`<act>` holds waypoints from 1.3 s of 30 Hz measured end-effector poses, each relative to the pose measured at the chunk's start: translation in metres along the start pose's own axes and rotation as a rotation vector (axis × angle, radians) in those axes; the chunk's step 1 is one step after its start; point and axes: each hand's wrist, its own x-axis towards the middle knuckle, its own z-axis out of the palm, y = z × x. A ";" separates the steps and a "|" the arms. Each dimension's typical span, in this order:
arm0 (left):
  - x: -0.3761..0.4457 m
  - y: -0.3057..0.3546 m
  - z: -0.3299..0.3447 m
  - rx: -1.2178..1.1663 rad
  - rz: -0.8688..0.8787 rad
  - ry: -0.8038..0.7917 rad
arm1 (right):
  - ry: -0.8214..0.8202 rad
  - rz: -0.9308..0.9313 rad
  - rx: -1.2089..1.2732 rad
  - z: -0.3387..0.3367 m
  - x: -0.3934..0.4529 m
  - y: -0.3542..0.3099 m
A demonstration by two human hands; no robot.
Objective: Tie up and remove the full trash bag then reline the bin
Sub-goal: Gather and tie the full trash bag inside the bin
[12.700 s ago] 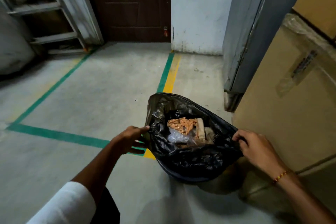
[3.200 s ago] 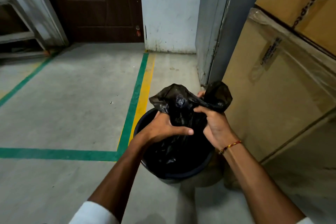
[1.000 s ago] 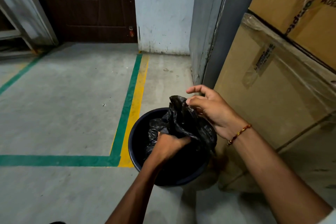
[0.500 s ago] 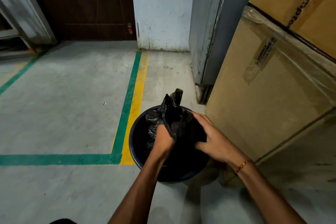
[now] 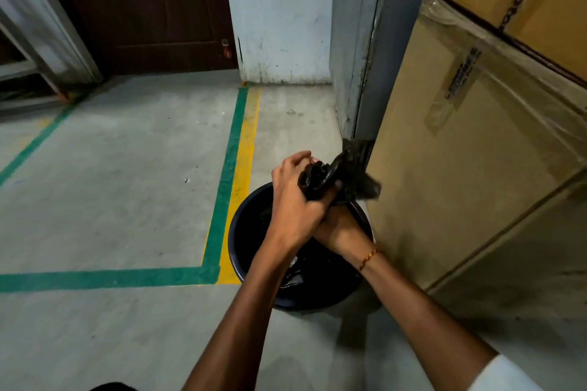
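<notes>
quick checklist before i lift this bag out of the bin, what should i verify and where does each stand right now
1. Bag neck gathered: ok, the trash bag top is bunched together above the bin.
2. Grip: ok, the left hand and the right hand both hold the neck.
3. Knot finished: cannot tell, the hands cover it.
4. Loose tail: not ok, one end of the bag sticks out toward the cardboard box.
5. Room to lift: ok on the floor side; the box stands close on the right.
6. Bag body free of the bin: cannot tell, it sits deep inside.
</notes>
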 end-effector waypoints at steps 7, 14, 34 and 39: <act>-0.003 0.043 -0.020 -0.422 0.038 -0.136 | 0.160 -0.018 0.371 0.012 0.000 0.003; -0.015 -0.038 -0.068 -0.070 -0.221 -0.114 | 0.250 0.178 0.685 0.014 0.007 0.001; -0.034 -0.092 0.026 0.640 0.085 -0.129 | 0.435 0.462 1.159 0.013 0.022 -0.007; -0.030 -0.099 0.031 0.612 0.001 -0.141 | 0.400 0.447 1.143 0.015 0.021 -0.005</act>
